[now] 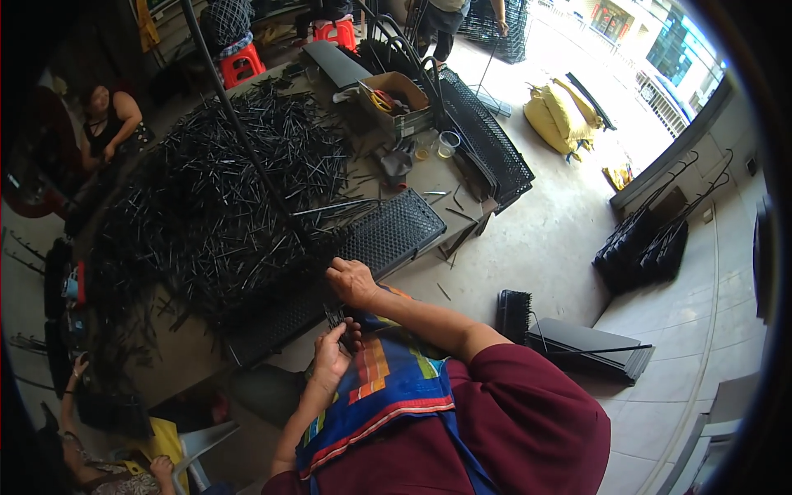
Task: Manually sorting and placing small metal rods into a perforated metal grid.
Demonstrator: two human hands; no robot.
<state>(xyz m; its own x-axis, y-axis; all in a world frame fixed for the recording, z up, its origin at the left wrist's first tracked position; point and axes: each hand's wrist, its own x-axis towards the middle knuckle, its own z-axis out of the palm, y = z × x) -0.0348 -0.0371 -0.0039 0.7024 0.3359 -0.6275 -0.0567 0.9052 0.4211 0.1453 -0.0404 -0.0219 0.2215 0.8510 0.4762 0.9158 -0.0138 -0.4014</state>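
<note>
L hand (pixel 331 356), ctr frame: fingers clamped on thin dark strips (pixel 333 316). R hand (pixel 353 283), just above: fingers curled, can't tell if gripping, near blk perforated panel (pixel 388 234) at edge of worktop (pixel 423 176). Blk strip pile (pixel 227 198), upper L.

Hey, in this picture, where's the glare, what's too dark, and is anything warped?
In the head view, glare washes out the ground outside, upper right; in the head view, the pile of black strips is dim, many blending together; in the head view, lines on the tiled wall curve; in the head view, the left hand and right hand look reasonably clear.
</note>
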